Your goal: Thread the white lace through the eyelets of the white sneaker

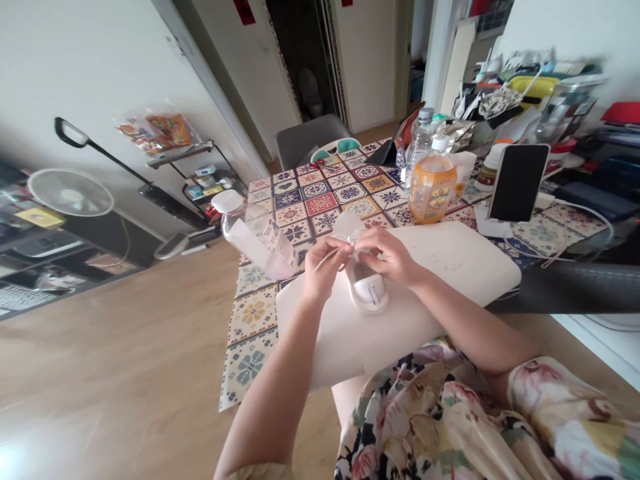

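A white shoe stands on the white mat, its heel with a small blue mark towards me. My left hand is closed in a pinch on a white shoelace, and one end of it sticks out to the left past the fingers. My right hand is also closed, its fingertips pinching the lace above the shoe's opening. Both hands meet over the front of the shoe. Behind them rises a pale, translucent-looking part. The exact crossing of the lace is hidden by the fingers.
Left of the mat stands a capped clear bottle beside a pale printed packet. An orange-labelled bottle, a clear bottle and an upright phone stand beyond the mat's right side. Patterned cloth covers the table.
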The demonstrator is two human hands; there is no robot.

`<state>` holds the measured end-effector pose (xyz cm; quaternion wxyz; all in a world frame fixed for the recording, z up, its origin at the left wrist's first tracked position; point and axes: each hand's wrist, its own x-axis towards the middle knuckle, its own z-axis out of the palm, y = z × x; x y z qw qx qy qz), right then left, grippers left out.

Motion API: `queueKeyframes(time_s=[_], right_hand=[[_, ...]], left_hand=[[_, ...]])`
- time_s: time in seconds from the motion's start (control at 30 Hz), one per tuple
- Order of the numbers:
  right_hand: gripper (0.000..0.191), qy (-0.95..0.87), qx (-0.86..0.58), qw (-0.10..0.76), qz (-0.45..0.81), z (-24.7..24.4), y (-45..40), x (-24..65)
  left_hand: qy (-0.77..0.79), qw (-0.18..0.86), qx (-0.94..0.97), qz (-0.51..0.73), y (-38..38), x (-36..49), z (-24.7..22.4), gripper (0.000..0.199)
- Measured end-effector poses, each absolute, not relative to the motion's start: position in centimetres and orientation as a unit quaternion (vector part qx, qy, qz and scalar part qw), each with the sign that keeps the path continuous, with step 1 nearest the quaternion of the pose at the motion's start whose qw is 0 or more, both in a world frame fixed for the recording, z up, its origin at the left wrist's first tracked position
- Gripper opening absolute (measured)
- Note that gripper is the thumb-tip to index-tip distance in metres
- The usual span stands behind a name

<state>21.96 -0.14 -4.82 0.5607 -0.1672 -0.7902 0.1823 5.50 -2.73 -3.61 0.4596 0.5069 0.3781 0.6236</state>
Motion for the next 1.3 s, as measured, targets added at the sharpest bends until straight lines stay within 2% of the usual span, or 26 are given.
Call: queueKeyframes(time_s=[0.1, 0.2, 0.3, 0.47, 0.57, 0.73, 0.9, 1.0, 1.07, 1.17, 1.3], right_hand=[[0.010, -0.792, -0.146, 0.575, 0.145, -4.7, 0.0, 21.7], [0.010, -0.788, -0.159, 0.572, 0.166, -4.4, -0.1, 21.7], [0.014, -0.748, -0.164, 0.581, 0.275, -4.2, 0.0, 22.1], [0.029, -0.537, -0.138, 0.641, 0.531, -3.7, 0.9, 23.1], [0.040, -0.495, -0.153, 0.626, 0.582, -3.2, 1.2, 24.0], [0.046, -0.490, -0.231, 0.628, 0.559, -2.9, 1.2, 25.3], [0.058, -0.538, -0.251, 0.576, 0.563, -3.5, 1.1, 25.1], [0.061, -0.646, -0.308, 0.524, 0.461, -4.0, 0.8, 24.6], [0.058, -0.730, -0.339, 0.479, 0.351, -4.2, 0.7, 24.4], [0.046, -0.801, -0.343, 0.432, 0.232, -4.5, 0.6, 24.3], [0.032, -0.811, -0.370, 0.389, 0.231, -4.6, 0.6, 24.6]], left_hand=[[0.372, 0.487, 0.484, 0.625, -2.6, 5.6, -3.6, 0.030], [0.367, 0.512, 0.473, 0.616, -2.4, 5.7, -3.8, 0.030], [0.363, 0.520, 0.451, 0.628, -2.0, 5.6, -4.0, 0.030], [0.323, 0.550, 0.299, 0.710, -0.8, 4.4, -3.6, 0.026], [0.317, 0.569, 0.254, 0.715, -0.4, 3.2, -2.9, 0.027], [0.403, 0.514, 0.357, 0.668, -0.6, 2.0, -2.5, 0.037], [0.433, 0.526, 0.499, 0.536, -0.9, 1.5, -3.2, 0.039], [0.458, 0.505, 0.564, 0.466, -1.1, 1.3, -3.5, 0.048], [0.493, 0.481, 0.586, 0.426, -1.2, 1.2, -3.4, 0.051], [0.556, 0.437, 0.612, 0.354, -1.4, 1.1, -3.1, 0.043], [0.568, 0.418, 0.657, 0.266, -1.4, 0.7, -3.1, 0.034]])
